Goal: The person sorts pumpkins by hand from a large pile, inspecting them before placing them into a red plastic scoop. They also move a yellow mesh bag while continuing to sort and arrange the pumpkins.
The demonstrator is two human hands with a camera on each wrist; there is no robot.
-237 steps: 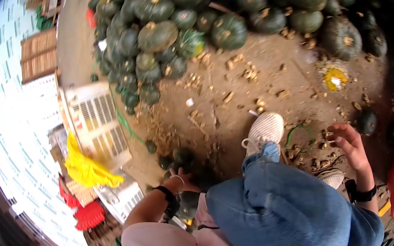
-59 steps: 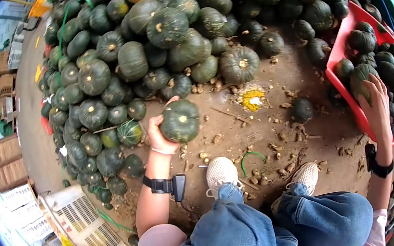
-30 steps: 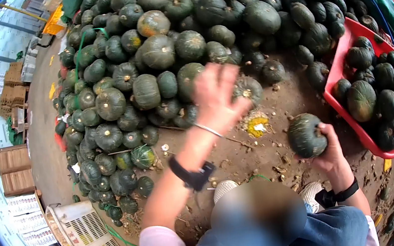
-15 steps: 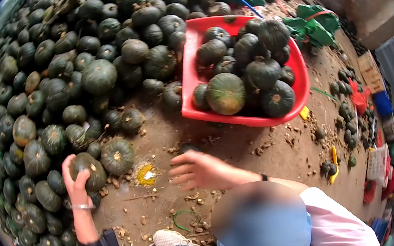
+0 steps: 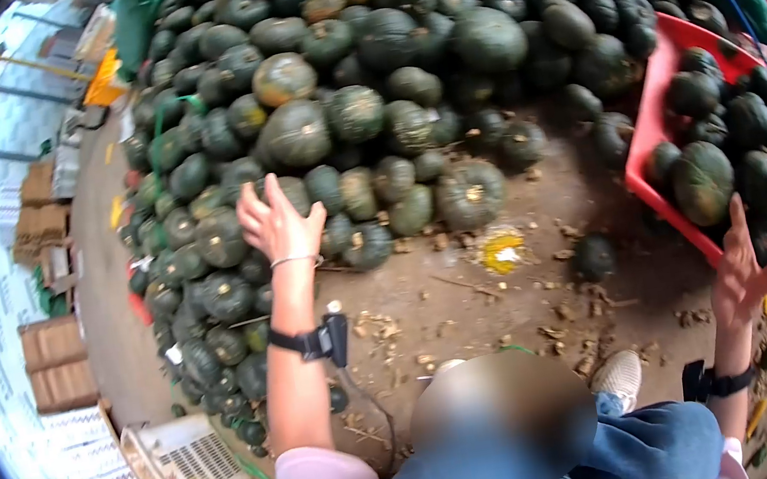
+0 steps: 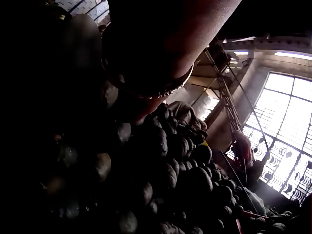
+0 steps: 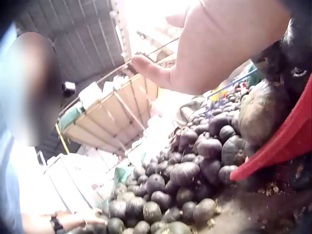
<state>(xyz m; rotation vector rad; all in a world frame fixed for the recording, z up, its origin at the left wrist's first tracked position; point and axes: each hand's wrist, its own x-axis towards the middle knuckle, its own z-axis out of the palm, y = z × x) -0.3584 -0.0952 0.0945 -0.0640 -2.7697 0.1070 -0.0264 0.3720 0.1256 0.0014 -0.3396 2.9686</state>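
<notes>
Pumpkins (image 5: 298, 134), dark green, lie heaped on the floor (image 5: 433, 316), and more fill a red tub (image 5: 647, 148) at the right. Far left, a pale slatted crate (image 5: 177, 445) sits near the heap's lower edge. Next is my left hand (image 5: 284, 226), over the heap's left part, fingers and thumb spread wide; I see no grip, and cannot tell whether my fingertips touch the pumpkin behind them. Rightward comes a yellow patch on the floor (image 5: 502, 252), then a lone pumpkin (image 5: 593, 257). Furthest right, my right hand (image 5: 742, 275) is at the tub's near side, fingers straight, thumb out, holding nothing.
</notes>
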